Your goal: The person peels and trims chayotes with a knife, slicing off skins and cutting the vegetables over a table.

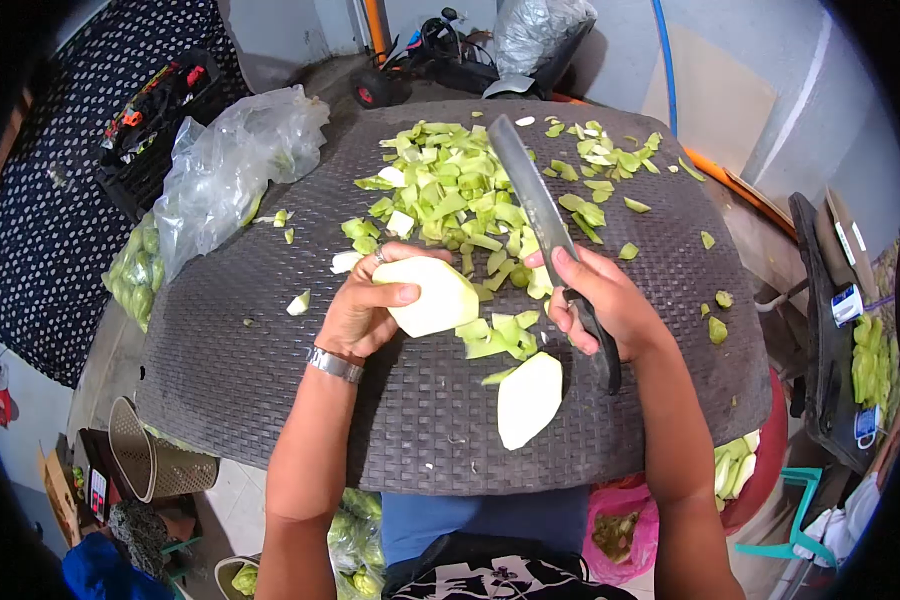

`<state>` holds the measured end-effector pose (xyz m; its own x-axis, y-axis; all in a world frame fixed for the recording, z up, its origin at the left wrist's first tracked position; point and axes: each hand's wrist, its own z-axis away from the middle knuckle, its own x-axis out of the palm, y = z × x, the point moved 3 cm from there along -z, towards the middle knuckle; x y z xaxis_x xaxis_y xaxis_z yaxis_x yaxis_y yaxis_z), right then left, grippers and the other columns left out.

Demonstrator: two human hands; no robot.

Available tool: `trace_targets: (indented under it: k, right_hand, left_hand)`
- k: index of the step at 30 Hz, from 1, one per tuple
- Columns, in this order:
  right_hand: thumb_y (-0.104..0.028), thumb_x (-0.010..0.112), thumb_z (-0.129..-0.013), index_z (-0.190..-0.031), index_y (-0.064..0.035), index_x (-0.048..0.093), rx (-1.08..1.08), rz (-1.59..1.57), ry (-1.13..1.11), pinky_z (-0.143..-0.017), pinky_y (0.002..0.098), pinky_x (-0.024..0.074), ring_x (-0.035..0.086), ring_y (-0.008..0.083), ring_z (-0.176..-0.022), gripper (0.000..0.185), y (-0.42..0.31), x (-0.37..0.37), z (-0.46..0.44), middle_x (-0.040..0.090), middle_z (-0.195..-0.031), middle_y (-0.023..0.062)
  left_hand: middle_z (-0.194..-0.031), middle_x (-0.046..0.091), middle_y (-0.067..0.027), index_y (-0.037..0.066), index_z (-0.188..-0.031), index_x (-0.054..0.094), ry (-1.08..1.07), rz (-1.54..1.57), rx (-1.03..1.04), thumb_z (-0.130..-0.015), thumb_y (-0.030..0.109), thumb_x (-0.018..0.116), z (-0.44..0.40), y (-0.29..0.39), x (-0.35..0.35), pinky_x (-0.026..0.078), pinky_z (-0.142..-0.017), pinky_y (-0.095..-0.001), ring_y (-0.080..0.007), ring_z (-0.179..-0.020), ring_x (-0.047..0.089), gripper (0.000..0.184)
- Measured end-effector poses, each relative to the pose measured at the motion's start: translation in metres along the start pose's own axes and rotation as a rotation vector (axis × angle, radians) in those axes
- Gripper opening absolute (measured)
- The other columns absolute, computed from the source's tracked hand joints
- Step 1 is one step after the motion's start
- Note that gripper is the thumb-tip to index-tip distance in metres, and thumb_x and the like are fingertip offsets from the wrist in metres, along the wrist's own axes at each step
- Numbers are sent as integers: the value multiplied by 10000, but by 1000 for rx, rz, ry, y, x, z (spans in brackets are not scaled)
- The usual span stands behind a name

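My left hand [362, 308], with a metal watch on its wrist, is closed around a pale peeled fruit [431, 297] above the dark woven table [240, 300]. To its right, my right hand [598, 298] grips the black handle of a long knife [532, 185], whose blade points up and away from me. Another peeled pale piece [530, 400] lies on the table below the knife handle. A heap of green peelings [450, 185] spreads beyond both hands, and a few strips lie between them.
A clear plastic bag [235, 165] rests on the table's left edge, beside a bag of green produce [137, 268]. More peelings [615, 155] are scattered at the far right. Below the near edge are a pink bag [625, 530] and a red tub [765, 470].
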<state>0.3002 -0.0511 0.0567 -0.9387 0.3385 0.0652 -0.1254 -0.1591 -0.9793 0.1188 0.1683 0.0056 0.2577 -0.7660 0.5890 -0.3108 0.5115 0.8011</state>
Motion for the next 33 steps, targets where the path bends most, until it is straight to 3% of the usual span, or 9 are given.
trace_targets:
  k: [2,4,6,10,12,14,17,25,33]
  right_hand:
    - [-495,496,-1105,-1352,-10,577,-4,-83,-27,-443,242,415,508,103,-444,550,1,1,0,595,-744,87]
    - [-473,491,-1112,-1326,-4,601,6,-116,-10,-458,246,440,543,108,-492,527,6,1,-2,607,-781,80]
    - [-445,482,-1120,-1294,3,627,32,-97,46,-477,248,469,586,112,-556,502,15,2,-8,623,-829,72]
    - [-283,548,-1112,-1255,22,647,-61,-4,18,-519,257,513,632,116,-654,352,27,0,-16,649,-931,67]
    - [-177,573,-1090,-1330,21,573,-53,-44,42,-478,250,499,631,124,-603,311,24,1,-15,638,-927,66]
    - [-170,583,-1082,-1373,8,530,-59,-59,77,-475,252,496,633,128,-595,345,24,1,-14,640,-933,71]
    - [-136,596,-1067,-1445,-17,465,-79,-90,64,-481,281,501,651,156,-598,418,20,1,-14,640,-955,99]
    - [-125,546,-1072,-1332,-44,458,-98,-121,149,-407,283,477,657,208,-527,286,14,3,-10,680,-944,159]
    - [-136,537,-1088,-1536,-57,329,-69,26,52,-416,309,483,622,169,-485,500,13,23,-4,695,-806,157]
  left_hand:
    - [-1295,683,-167,11,-1382,587,-61,184,-57,-873,159,826,0,-1,-2,663,-844,-342,-261,-1079,741,582]
    - [-1094,711,-122,-36,-1374,582,-37,428,-14,-987,219,718,-3,-7,1,625,-875,-304,-219,-981,732,483]
    - [-1084,705,-129,-39,-1433,517,76,579,21,-1017,240,658,-6,-13,5,486,-630,-215,-136,-720,540,520]
    - [-1000,692,-122,-34,-1138,621,455,466,27,-986,154,632,1,-16,2,601,-912,-432,-267,-897,706,242]
    - [-1084,680,-212,-47,-1164,547,465,665,-174,-956,142,607,0,-28,-17,542,-1064,-564,-368,-976,706,287]
    - [-1208,636,-280,-103,-1323,457,541,409,-151,-980,190,602,4,-26,8,524,-1097,-566,-397,-1082,678,474]
    - [-1263,591,-294,-116,-1326,434,425,777,-311,-1045,232,559,2,-20,27,535,-1084,-550,-434,-1175,638,465]
    - [-1483,494,-352,-115,-1386,443,177,754,-126,-1094,352,404,-36,-22,43,498,-1077,-508,-411,-1248,588,552]
    - [-1291,642,-249,-38,-1349,545,260,585,-175,-1127,425,317,-28,-48,43,523,-1050,-522,-376,-1181,644,562]
